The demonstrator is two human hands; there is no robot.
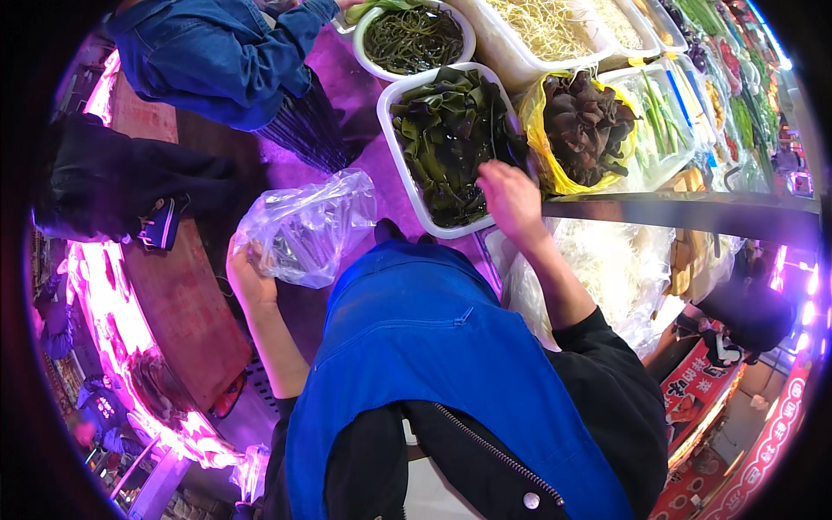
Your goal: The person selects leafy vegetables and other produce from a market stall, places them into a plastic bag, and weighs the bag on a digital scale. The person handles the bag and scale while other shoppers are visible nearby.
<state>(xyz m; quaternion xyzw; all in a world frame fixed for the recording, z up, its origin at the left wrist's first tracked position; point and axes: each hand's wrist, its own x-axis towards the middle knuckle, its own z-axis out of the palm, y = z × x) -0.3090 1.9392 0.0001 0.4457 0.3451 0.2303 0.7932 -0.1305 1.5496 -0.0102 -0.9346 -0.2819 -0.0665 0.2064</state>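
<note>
My left hand [250, 270] grips the side of a clear plastic bag [318, 227], which hangs out to the left of my blue apron [429, 325]. Inside the bag, any contents are hard to make out. My right hand [515, 201] is over the near right rim of a white plastic tub [390, 123], its fingertips at the edge of the dark green kelp sheets [442, 143]. The fingers lie close together and bend inward. Whether they pinch a piece of kelp is hidden.
Wood ear mushrooms [585, 130] fill a yellow bag beside the tub. Behind are a bowl of seaweed strands [413, 39] and a bin of bean sprouts [539, 29]. A metal bar [676, 214] runs right, above bagged white strands [598, 279]. A person in a denim jacket [221, 62] stands left.
</note>
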